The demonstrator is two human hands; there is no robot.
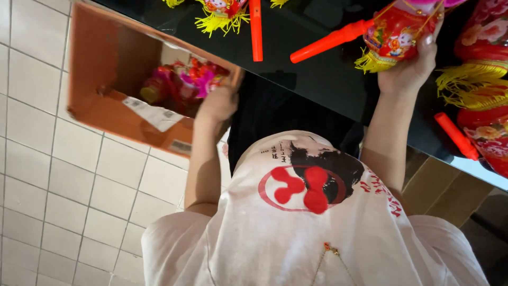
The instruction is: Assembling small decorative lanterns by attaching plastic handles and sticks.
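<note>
The head view looks down past the person's own white printed shirt (pixel 312 212) to a black desk (pixel 317 79) that fills the upper right of the frame, with a tiled floor (pixel 63 185) down the left. The right hand (pixel 410 66), at the upper right, is closed around a red lantern (pixel 394 32) with a yellow fringe, gripping its lower body so that the orange handle (pixel 330 39) sticks out to the left over the desk. The left hand (pixel 217 103), near the upper middle, is curled over the rim of an open cardboard box (pixel 114 114); how tightly it grips I cannot tell, since the fingers fold out of sight. The box sits beside the desk edge and holds more red and pink lanterns (pixel 182 82) heaped in its right-hand corner (a white label lies on its lower flap). A loose orange stick (pixel 256 29) and another fringed lantern (pixel 219 13) lie at the top centre, and larger red lanterns (pixel 484 79) crowd the right edge. The desk is barest in its middle band, between the stick and the held lantern; the box's left half is open too.
</note>
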